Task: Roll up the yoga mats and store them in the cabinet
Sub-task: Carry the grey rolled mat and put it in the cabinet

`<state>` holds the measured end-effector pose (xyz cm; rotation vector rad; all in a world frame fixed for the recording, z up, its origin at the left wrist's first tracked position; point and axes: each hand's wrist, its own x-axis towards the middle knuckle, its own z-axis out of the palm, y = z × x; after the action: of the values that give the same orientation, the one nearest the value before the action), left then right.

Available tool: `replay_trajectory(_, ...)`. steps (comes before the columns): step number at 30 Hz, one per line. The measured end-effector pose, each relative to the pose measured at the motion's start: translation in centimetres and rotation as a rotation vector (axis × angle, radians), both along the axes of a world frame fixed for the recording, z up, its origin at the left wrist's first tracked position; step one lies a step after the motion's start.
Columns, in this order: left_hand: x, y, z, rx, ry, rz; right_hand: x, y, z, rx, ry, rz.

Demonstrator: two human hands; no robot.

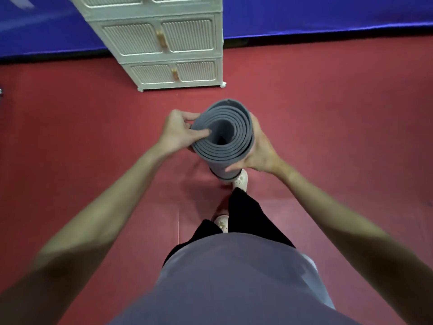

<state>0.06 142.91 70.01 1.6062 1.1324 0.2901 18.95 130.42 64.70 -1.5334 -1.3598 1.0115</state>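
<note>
Grey mat (223, 137), rolled, held upright in both hands above the red floor (328, 127), open spiral end facing the camera. Roll is loose at the core, layers visible as concentric rings. Lower end of the roll hangs just above one pale shoe (240, 180); a dark band shows around it near the bottom.

Left hand (179, 131) grips the roll's left side at the top rim: thumb hooked over the edge onto the spiral face, fingers (187, 117) curled round the outside, pinching the outer layers. Right hand (259, 148) cups the right side and underside, fingers wrapped behind the roll and mostly hidden, thumb pressed flat along the near lower wall.

Cabinet (164, 43), cream, ribbed double doors in stacked tiers with gold handles, all visible doors closed, stands on the floor ahead of the mat, well apart from it, backed against a blue wall pad (328, 17).

Person in grey top, black trousers, second shoe (221, 222) further back.
</note>
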Motion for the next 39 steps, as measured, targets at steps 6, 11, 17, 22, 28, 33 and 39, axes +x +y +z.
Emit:
replay_trajectory(6,2.4,7.4,2.9,-0.025,-0.082,0.070,3.9,10.0,2.5,0.083,0.031,0.220)
replay_trajectory(11,4.0,12.6,2.9,0.006,-0.112,0.251,5.4,16.5,3.9,0.082,-0.034,0.195)
replay_trajectory(17,4.3,19.7,3.4,0.002,-0.159,0.383,5.7,25.0,5.8,0.099,-0.097,0.196)
replay_trajectory(22,3.2,27.4,3.8,0.016,-0.209,0.374,4.5,32.1,6.6,0.116,-0.084,0.130)
replay_trajectory(28,1.3,37.1,3.9,-0.031,-0.211,0.310,1.1,39.2,6.5,0.144,-0.111,-0.039)
replay_trajectory(33,-0.8,44.8,5.1,-0.045,-0.168,0.147,-0.8,44.4,7.3,0.144,-0.119,-0.147)
replay_trajectory(39,-1.7,52.4,6.2,-0.031,-0.159,0.107,-1.5,50.7,8.4,0.152,-0.094,-0.188)
